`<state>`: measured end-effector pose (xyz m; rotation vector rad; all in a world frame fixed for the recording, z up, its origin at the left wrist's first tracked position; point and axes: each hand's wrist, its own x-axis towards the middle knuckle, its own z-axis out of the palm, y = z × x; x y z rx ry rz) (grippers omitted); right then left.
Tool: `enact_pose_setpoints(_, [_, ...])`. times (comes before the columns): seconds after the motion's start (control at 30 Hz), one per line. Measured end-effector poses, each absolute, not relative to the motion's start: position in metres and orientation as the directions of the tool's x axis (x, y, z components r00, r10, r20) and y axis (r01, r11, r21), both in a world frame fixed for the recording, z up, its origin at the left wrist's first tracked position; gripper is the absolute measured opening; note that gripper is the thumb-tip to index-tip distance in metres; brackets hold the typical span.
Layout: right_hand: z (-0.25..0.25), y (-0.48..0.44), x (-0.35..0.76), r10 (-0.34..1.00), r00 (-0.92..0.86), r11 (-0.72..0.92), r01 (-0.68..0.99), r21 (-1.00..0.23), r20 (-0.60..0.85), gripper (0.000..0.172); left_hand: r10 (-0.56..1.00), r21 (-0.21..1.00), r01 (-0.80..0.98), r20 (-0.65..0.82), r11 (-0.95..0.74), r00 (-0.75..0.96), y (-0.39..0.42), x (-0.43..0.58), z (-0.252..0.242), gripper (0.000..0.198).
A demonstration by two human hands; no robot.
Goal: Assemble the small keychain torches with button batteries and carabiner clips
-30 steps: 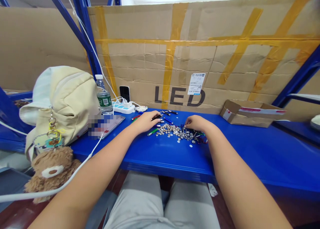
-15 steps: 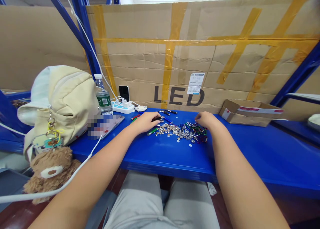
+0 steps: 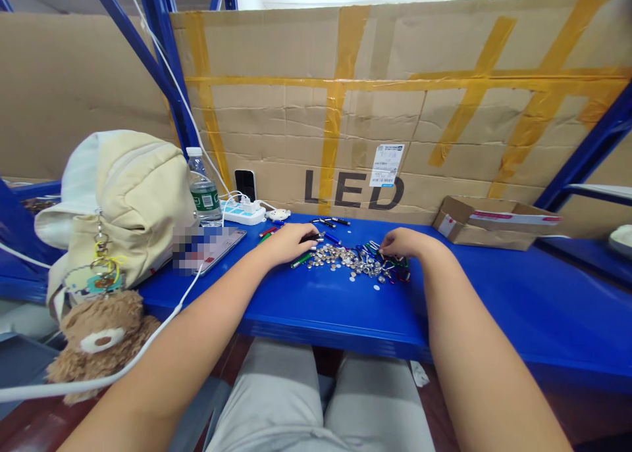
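Apparently the step in hand is picking through small parts on the blue tabletop [image 3: 316,304]; nearest lie the silver discs [image 3: 323,257], spread between the hands, with the metal clips [image 3: 378,266] massed at their right; the right hand [image 3: 401,243] reaches in over those clips, its fingertips drawn narrow, though I cannot tell whether they grip a piece; the next move, I judge, calls for a fine pinch that leaves neighbouring clips undisturbed; the green tube [image 3: 300,261] lies just nearer than the left hand [image 3: 297,240], whose fingers curl by dark pieces, their hold unclear; beyond lie the blue tube [image 3: 332,239] and black tubes [image 3: 340,222]; farther right stands the open carton [image 3: 498,235], before the cardboard sheet [image 3: 276,129].
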<state>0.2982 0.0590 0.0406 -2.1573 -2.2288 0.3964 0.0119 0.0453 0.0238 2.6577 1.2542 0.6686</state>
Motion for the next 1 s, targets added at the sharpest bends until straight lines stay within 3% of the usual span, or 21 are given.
enact_pose_setpoints(0.17, [0.035,0.063,0.294,0.986,-0.069,0.048,0.989,-0.137,-0.152,0.028,0.748,0.284,0.696,0.335,-0.659,0.573,0.046,0.012,0.023,0.025])
enact_pose_setpoints(0.47, [0.038,0.056,0.281,0.990,-0.067,0.061,0.997,-0.057,-0.121,0.029,0.723,0.251,0.682,0.320,-0.687,0.612,0.044,0.012,0.023,0.025])
enact_pose_setpoints(0.77, [0.042,0.056,0.282,0.986,-0.043,0.033,0.997,-0.064,-0.163,0.017,0.722,0.251,0.678,0.289,-0.691,0.629,0.043,0.012,0.024,0.026])
enact_pose_setpoints(0.87, [0.048,0.050,0.281,0.990,-0.109,0.091,0.977,-0.191,-0.087,0.015,0.736,0.289,0.678,0.317,-0.676,0.598,0.039,0.017,0.025,0.030])
enact_pose_setpoints(1.0, [0.052,0.035,0.258,0.908,-0.418,0.328,0.722,-0.609,-0.006,0.022,0.778,0.419,0.655,0.361,-0.628,0.515,0.030,0.028,0.028,0.032])
